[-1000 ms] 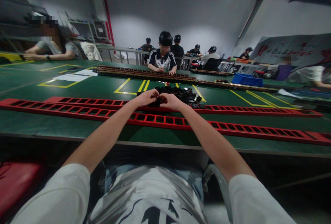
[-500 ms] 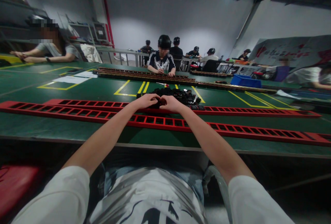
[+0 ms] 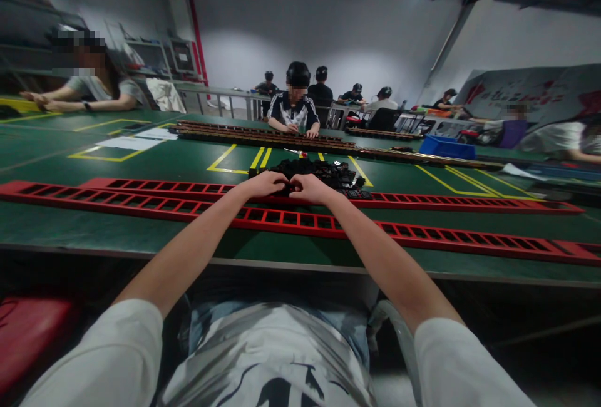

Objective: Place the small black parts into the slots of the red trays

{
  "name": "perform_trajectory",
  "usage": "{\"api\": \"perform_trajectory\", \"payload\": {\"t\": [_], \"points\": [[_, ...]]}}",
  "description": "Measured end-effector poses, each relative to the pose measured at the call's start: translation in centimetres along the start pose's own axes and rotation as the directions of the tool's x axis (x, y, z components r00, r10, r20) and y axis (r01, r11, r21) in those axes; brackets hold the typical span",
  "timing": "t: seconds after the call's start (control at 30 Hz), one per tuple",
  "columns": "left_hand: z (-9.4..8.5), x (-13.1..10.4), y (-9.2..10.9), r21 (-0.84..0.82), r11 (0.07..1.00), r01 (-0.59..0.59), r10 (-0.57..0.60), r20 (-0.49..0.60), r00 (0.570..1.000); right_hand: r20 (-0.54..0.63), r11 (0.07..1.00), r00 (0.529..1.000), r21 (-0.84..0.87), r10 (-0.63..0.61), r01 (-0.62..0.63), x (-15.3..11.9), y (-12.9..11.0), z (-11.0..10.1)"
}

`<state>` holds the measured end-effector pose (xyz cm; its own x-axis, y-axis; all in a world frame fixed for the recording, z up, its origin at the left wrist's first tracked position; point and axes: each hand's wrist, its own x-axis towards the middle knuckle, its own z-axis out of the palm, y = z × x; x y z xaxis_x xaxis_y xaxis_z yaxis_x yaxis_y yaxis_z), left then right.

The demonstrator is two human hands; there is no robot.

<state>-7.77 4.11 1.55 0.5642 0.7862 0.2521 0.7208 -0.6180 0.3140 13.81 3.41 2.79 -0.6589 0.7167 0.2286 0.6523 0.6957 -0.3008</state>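
Observation:
My left hand (image 3: 268,184) and my right hand (image 3: 310,188) meet over the far red slotted frame (image 3: 206,188), fingers curled inward and fingertips close together. Something small and dark shows between the fingertips, but it is mostly hidden and I cannot make out its shape. Just behind the hands lies a heap of black plastic parts (image 3: 331,172), partly covered by them. Nearer to me, a second long red slotted frame (image 3: 300,221) runs beneath my forearms. Both frames look like ladders with a row of rectangular openings.
A screwdriver (image 3: 300,153) lies behind the heap on the green table (image 3: 188,163). Long brown rails (image 3: 253,135) stretch across farther back, with a co-worker (image 3: 293,106) behind them. Papers (image 3: 134,143) lie at left, a blue bin (image 3: 446,146) stands at right. Another person (image 3: 101,91) sits far left.
My hands stay in almost the same place, with only slight finger movement. The frames and the heap look unchanged.

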Motion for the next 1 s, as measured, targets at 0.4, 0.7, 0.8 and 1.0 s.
{"api": "perform_trajectory", "payload": {"t": [0.4, 0.7, 0.8, 1.0], "points": [[-0.31, -0.27, 0.53, 0.072, 0.997, 0.014, -0.018, 0.059, 0.998, 0.018, 0.998, 1.0, -0.058, 0.01, -0.009, -0.21, -0.43, -0.31], [-0.11, -0.03, 0.08, 0.073, 0.997, 0.014, -0.019, 0.07, 0.997, 0.016, 0.996, 1.0, -0.084, 0.027, -0.025, -0.03, -0.47, -0.25], [0.01, -0.01, -0.12, 0.059, 0.998, 0.006, -0.009, 0.064, 0.998, 0.01, 0.996, 1.0, -0.086, 0.02, -0.019, -0.03, -0.4, -0.12], [-0.04, -0.08, -0.06, 0.057, 0.998, 0.023, -0.026, 0.056, 0.998, -0.054, 0.997, 0.998, -0.067, -0.042, 0.038, 0.42, 0.24, 0.24]]}}
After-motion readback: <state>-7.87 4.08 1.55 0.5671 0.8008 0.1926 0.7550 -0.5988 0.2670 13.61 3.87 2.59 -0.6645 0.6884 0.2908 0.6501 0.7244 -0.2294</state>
